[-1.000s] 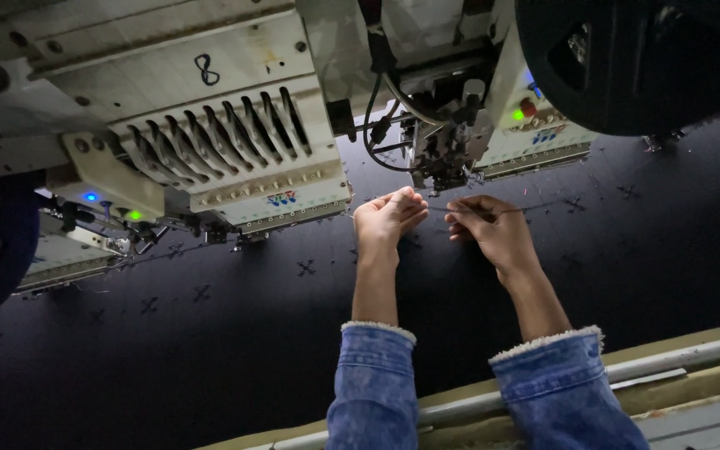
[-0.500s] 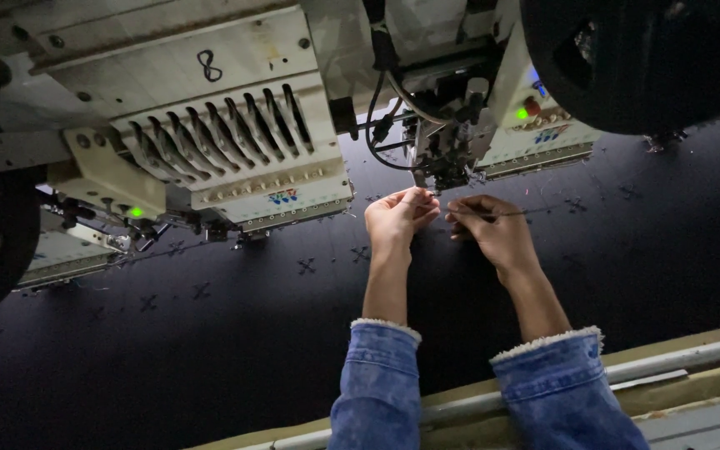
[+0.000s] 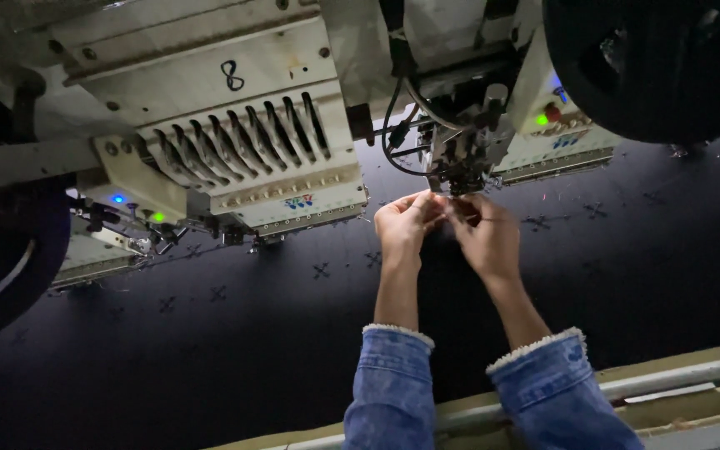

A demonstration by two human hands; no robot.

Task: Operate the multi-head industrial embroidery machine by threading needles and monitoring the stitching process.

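Two hands [image 3: 447,229] pinch thin thread [image 3: 493,220] under needle head [image 3: 460,162]; small coloured label [image 3: 298,202] on cream machine face.

We cannot make out what our left hand [image 3: 403,223] and right hand [image 3: 487,240] pinch between them: the fingertips meet just under the needle assembly [image 3: 458,167], and any thread there is too fine and dim to tell. The needles themselves are lost in shadow and clutter. Our denim sleeves [image 3: 393,392] run off the bottom edge. A dark round shape [image 3: 652,67] at top right is cut by the frame, as is another [image 3: 6,267] at the left edge. The small cross marks on the black fabric [image 3: 210,358] blur in the low light.
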